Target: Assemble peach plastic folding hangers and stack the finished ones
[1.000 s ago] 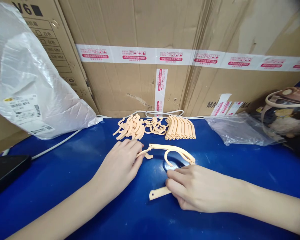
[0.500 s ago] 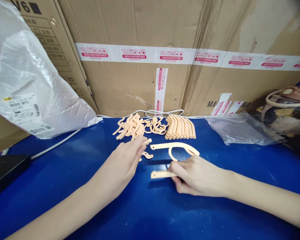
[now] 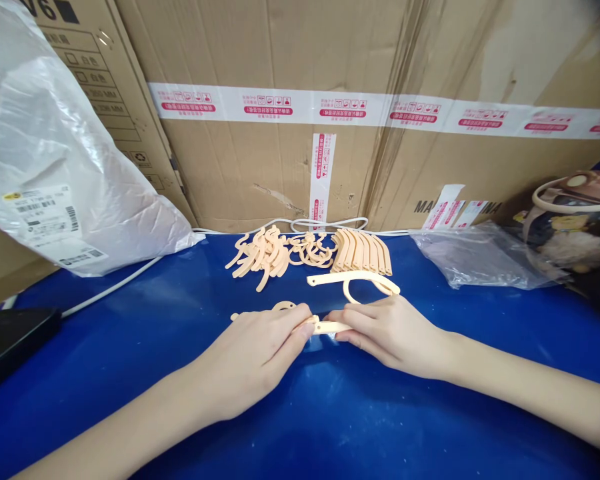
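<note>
My left hand (image 3: 260,350) is closed, its thumb and fingers pinching a small cream plastic hanger piece (image 3: 314,321), mostly hidden. Its tip meets the holed end of a cream hanger arm (image 3: 326,327), whose other end disappears inside my closed right hand (image 3: 395,330). Just behind the left fingers shows a curved piece with a hole (image 3: 284,305); whether that hand also holds it, I cannot tell. Beyond my right hand lies another long hanger arm (image 3: 353,277) with a ring-shaped curved part (image 3: 347,291) beside or under it.
At the back of the blue table (image 3: 355,427) lie a heap of wavy pieces (image 3: 263,253), several hooks (image 3: 313,252) and a row of hanger arms (image 3: 363,252). Cartons (image 3: 260,173) stand behind. A plastic bag (image 3: 485,257) is right, a white package (image 3: 70,167) left, a black object (image 3: 15,347) nearer.
My left hand has come down and right with its piece, to the end of the hanger arm. My right hand has risen slightly, and the two hands are now close together.
</note>
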Available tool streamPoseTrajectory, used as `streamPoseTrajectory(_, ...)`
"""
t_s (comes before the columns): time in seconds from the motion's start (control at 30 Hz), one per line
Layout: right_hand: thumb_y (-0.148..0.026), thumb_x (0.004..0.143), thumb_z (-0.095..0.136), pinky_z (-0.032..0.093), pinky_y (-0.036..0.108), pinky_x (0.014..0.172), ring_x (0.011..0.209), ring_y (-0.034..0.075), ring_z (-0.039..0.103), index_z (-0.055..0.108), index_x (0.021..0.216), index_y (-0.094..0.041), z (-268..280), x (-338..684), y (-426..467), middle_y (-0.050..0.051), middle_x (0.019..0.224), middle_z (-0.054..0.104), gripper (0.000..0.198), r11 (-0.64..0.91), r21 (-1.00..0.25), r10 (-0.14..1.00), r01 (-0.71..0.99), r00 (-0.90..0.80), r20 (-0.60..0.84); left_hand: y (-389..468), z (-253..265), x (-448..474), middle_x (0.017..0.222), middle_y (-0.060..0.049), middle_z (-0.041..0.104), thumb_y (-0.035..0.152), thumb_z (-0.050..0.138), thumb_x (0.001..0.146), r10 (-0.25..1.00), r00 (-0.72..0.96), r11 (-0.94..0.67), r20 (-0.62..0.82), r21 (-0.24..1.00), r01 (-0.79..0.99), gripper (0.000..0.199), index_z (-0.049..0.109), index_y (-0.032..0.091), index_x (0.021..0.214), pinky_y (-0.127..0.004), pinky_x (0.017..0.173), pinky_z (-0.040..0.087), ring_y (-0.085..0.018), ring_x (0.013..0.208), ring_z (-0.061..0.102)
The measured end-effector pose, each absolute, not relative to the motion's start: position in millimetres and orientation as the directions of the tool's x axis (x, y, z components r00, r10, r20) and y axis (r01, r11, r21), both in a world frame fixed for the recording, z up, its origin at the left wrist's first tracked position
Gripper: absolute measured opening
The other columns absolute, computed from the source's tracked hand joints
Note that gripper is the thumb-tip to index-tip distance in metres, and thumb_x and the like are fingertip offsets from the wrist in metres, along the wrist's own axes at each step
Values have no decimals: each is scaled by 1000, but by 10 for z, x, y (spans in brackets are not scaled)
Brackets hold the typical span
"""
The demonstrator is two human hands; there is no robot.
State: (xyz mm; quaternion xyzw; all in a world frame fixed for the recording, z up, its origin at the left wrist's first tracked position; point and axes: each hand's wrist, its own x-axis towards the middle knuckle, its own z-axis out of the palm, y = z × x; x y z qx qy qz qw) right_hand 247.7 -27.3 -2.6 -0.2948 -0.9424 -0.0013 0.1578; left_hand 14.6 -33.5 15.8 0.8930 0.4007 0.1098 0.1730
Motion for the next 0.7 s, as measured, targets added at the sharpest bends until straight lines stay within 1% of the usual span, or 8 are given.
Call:
streamPoseTrajectory(0.1,-34,102,31,40,24,57,64,13,60,58,113,-14,-16,2480,-278,5,85,68,35,818,-141,573,558,-766,291,-326,136,141,79,1,59,39,25,100,724,688,-667,52,309,678,31,48,22,89,-27,55,40,-17,65,60)
streamPoseTrajectory(0.2,-33,102,32,40,24,57,63,13,60,58,113,-14,-1,2481,-293,4,84,67,35,817,-180,576,548,-765,289,-331,121,148,85,-2,62,40,28,99,724,690,-687,28,128,715,27,47,21,95,-27,49,38,-20,61,64)
streamPoseTrajectory(0.27,-33,102,33,40,23,57,62,12,59,59,110,-14,10,2478,-306,4,82,67,33,816,-203,577,540,-768,276,-338,115,154,83,-4,62,37,26,100,723,691,-691,5,12,723,28,47,20,95,-26,45,36,-21,56,64)
streamPoseTrajectory(0.37,-32,101,35,41,22,60,65,12,60,59,109,-16,27,2471,-321,4,85,67,31,807,-252,587,534,-774,240,-346,105,156,77,-5,63,37,28,100,696,718,-714,12,-96,694,28,46,18,95,-26,42,36,-22,54,65)
streamPoseTrajectory(0.43,-32,101,35,41,22,61,66,12,60,60,109,-16,37,2466,-326,4,85,67,31,801,-272,592,534,-775,220,-344,88,151,74,-4,62,37,29,100,671,740,-728,48,-147,670,27,46,17,95,-25,40,35,-22,53,64)
streamPoseTrajectory(0.5,-33,101,35,41,22,61,65,12,59,60,109,-15,44,2461,-327,4,84,67,32,798,-280,594,534,-777,209,-337,61,143,70,-3,61,35,29,100,637,763,-740,108,-193,645,27,46,17,92,-24,38,31,-19,49,63)
streamPoseTrajectory(0.6,-33,102,34,41,23,61,66,12,59,61,106,-15,54,2457,-327,5,83,67,33,787,-306,602,536,-774,196,-327,17,127,66,-1,57,33,22,101,556,796,-749,239,-272,605,33,46,17,87,-24,36,24,-16,46,58)
streamPoseTrajectory(0.7,-33,101,35,41,23,63,67,12,60,62,102,-16,66,2455,-335,5,82,67,32,767,-343,620,542,-764,178,-328,0,118,64,-1,55,32,16,101,485,813,-732,323,-358,579,39,47,17,82,-25,37,22,-14,45,55)
